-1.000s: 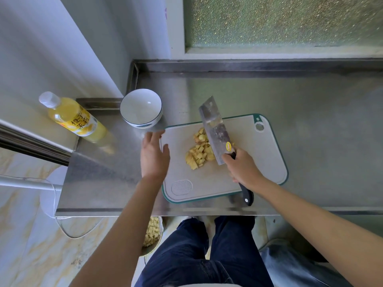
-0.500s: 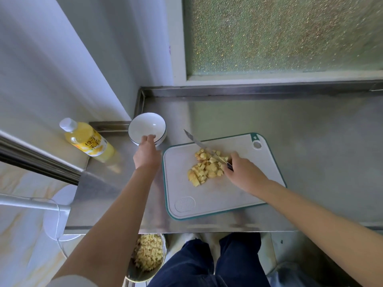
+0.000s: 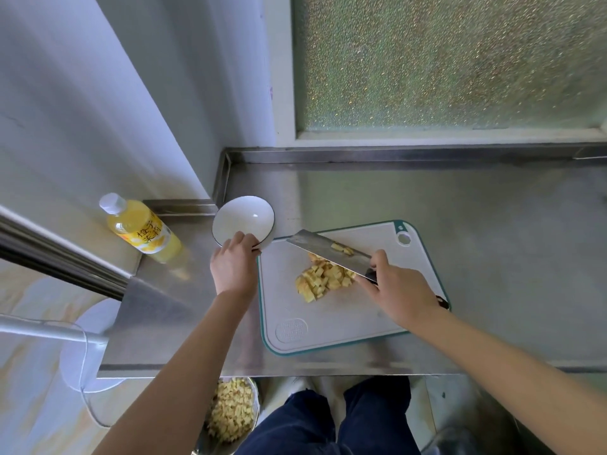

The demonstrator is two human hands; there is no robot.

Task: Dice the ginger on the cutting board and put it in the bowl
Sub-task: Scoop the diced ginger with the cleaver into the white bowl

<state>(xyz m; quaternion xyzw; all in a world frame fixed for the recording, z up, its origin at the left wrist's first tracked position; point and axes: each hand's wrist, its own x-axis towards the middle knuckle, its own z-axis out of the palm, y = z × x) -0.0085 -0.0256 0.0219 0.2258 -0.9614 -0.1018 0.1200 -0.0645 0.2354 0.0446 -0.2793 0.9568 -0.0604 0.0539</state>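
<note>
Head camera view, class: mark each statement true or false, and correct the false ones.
1. The white bowl is empty. True.
2. The left hand grips the white bowl's near rim. True.
3. The right hand holds a spoon. False: it holds a cleaver.
4. All the diced ginger is in the white bowl. False: it lies piled on the cutting board, with a few pieces on the cleaver.
5. The yellow bottle stands on the cutting board. False: it stands left of the white bowl, off the board.
</note>
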